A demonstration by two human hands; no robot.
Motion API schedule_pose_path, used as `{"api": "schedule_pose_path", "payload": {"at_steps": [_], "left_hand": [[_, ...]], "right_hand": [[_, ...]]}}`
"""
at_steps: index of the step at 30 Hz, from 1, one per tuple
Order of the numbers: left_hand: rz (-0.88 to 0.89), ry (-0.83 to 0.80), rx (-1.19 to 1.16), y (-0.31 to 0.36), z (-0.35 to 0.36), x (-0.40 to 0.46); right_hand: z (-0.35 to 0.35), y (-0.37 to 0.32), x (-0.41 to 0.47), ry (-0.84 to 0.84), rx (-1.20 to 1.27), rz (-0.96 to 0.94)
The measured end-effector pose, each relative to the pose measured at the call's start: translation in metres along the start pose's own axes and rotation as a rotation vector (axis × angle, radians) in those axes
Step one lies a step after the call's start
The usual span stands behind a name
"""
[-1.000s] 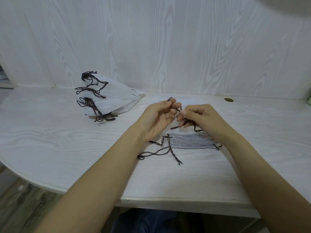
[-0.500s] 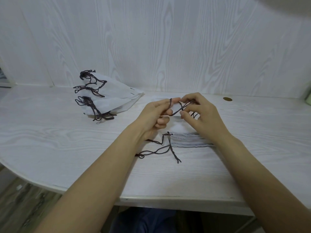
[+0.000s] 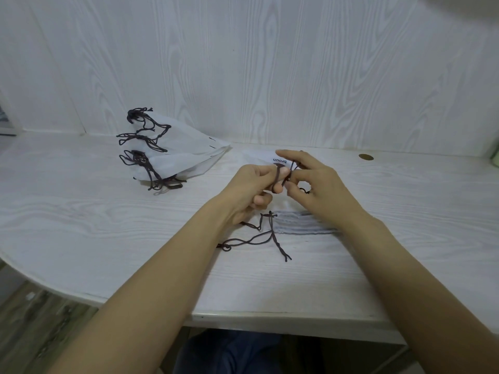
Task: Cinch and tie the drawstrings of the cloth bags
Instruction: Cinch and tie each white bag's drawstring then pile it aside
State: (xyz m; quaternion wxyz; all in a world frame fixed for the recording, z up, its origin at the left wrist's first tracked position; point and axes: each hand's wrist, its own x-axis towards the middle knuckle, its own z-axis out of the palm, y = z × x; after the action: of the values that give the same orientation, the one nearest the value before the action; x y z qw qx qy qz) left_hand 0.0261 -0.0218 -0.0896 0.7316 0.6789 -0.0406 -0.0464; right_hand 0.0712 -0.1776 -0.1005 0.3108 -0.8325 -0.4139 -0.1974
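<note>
A white cloth bag [image 3: 299, 225] lies flat on the table in front of me, its gathered mouth nearest to me. Its left dark drawstring [image 3: 259, 238] trails loose across the table. My left hand [image 3: 251, 184] holds the right-side dark cord [image 3: 278, 179], which loops around its fingertips. My right hand [image 3: 313, 184] pinches the same cord between thumb and fingers just beside the left hand, above the bag. The far part of the bag bears a label reading "brown".
A pile of white cloth bags [image 3: 175, 157] with knotted dark drawstrings sits at the back left of the white wood-grain table [image 3: 81, 211]. A small brass disc [image 3: 366, 157] lies at the back right. A wall panel rises behind.
The cord has been wound into a loop around my left fingertips. My right hand has spread its fingers and shifted slightly, still working the cord beside the left hand.
</note>
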Motion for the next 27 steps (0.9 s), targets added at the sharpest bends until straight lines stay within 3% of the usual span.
{"api": "schedule_pose_path", "payload": {"at_steps": [9,16,23,27], "left_hand": [[0.006,-0.006,-0.045,0.001,0.001,0.0],[0.056,0.042,0.099,0.0,-0.005,0.003],[0.206,0.256,0.333,-0.002,-0.008,0.005],[0.231,0.329,0.155,-0.001,-0.007,0.006]], "right_hand": [[0.001,0.0,0.0,-0.081,0.008,0.013],[0.001,0.001,0.001,-0.092,-0.131,0.114],[-0.003,0.002,0.0,-0.078,-0.139,0.19],[-0.004,0.002,-0.001,-0.079,-0.105,0.262]]}}
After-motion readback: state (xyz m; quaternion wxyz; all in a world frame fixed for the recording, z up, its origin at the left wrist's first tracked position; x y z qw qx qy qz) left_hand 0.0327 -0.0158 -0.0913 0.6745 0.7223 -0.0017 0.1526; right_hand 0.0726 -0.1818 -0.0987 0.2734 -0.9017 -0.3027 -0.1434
